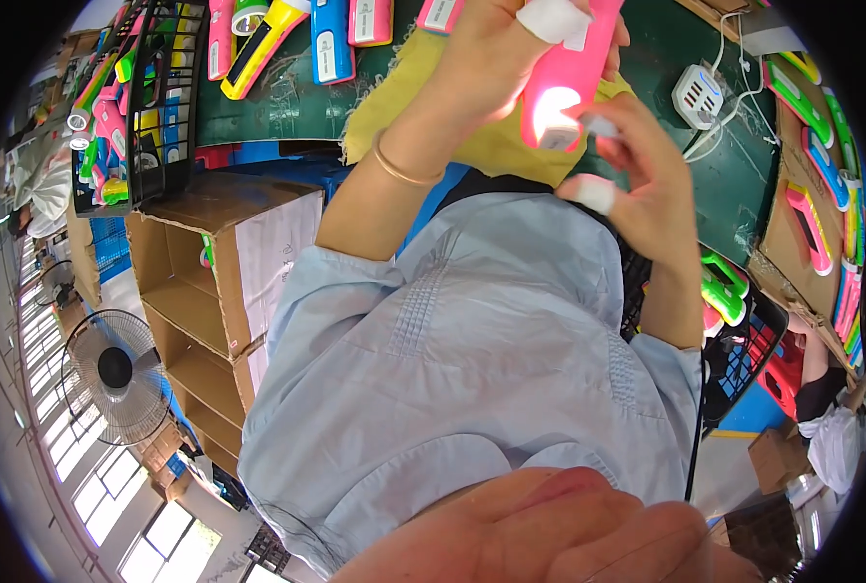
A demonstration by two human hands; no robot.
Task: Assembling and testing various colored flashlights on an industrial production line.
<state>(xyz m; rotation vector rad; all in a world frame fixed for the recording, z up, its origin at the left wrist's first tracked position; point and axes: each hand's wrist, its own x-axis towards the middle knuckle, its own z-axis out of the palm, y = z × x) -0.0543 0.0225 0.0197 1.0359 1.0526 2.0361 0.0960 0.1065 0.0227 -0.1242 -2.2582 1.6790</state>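
Observation:
A pink flashlight [590,49] is gripped in my left hand [494,66] over the worktable. Its near end, towards my body, glows bright white. The left thumb, with a white wrap, lies across the flashlight's face, and fingertips show along its far side. Close to the glowing end is my right hand [652,180], its thumb and forefinger spread apart. White wraps cover those two fingertips. Whether the forefinger touches the flashlight, I cannot tell. Beneath the flashlight, a frayed yellow cloth [404,107] lies on the green tabletop [277,117].
Several flashlights, including a blue one [331,44], line the table's far edge. A black basket [146,107] of flashlights stands at left, above cardboard shelves [195,291]. A white charger [697,97] with cables lies right, near a cardboard tray [778,219] of flashlights. A fan [114,369] stands lower left.

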